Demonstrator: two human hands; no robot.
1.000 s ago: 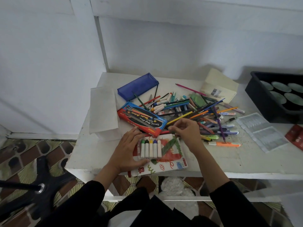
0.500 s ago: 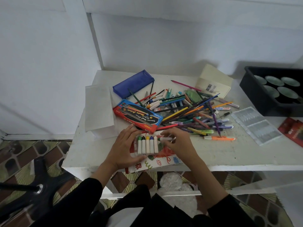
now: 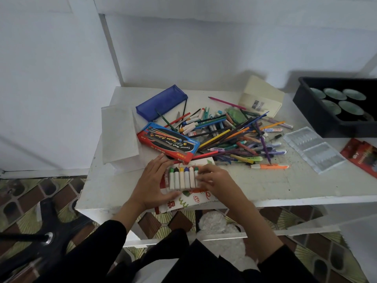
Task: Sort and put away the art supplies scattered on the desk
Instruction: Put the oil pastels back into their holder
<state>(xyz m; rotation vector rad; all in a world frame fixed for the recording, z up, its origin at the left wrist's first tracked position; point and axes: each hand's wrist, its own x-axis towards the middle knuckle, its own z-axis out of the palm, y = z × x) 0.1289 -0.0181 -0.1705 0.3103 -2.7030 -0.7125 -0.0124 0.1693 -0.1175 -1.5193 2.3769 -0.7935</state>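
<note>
A clear tray of white markers with coloured caps lies on its printed card box at the desk's front edge. My left hand rests flat against the tray's left side, fingers straight. My right hand presses a green-capped marker into the tray's right end with curled fingers. Behind them spreads a heap of pencils, pens and markers. A red and blue water-colour box lies left of the heap, and a blue pencil pouch sits further back.
A white paper bag lies at the left. A cream notebook, an orange highlighter, a clear plastic insert, a red pencil packet and a black tray of round lids fill the right. A chair base stands on the floor.
My right hand came back from the heap with a green-capped marker and set it into the tray's right end. My left hand stayed by the tray.
</note>
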